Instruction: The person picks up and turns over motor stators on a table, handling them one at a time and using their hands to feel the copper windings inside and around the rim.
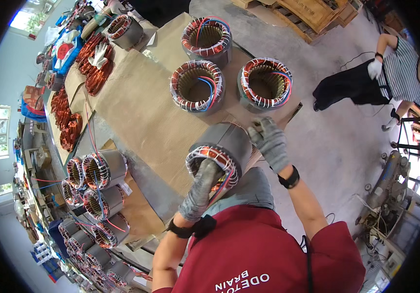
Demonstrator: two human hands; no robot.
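- Head view: you are wearing grey gloves and standing at the near end of a sheet of cardboard [139,110].
- Held stator [234,139] is lying tilted at the sheet's near edge, close to your body, its wound end facing you; red and blue leads are hanging from that end.
- Your left hand [202,188] is reaching into the bore, its fingertips hidden; cannot tell whether it is clamping the rim.
- Your right hand [271,141] is hovering or resting just beside the stator's far right side, fingers curling; cannot tell whether they are touching.
- Three more units are standing upright beyond it: a back stator [207,36], a left stator [184,80] and a right stator [264,71].
- Grouped stators [117,166] are lying on their sides to your left.
- Copper coils [97,75] are lying farther off, a white glove [100,54] resting on them.
- A co-worker [405,73] in a striped top is standing well apart, at right.
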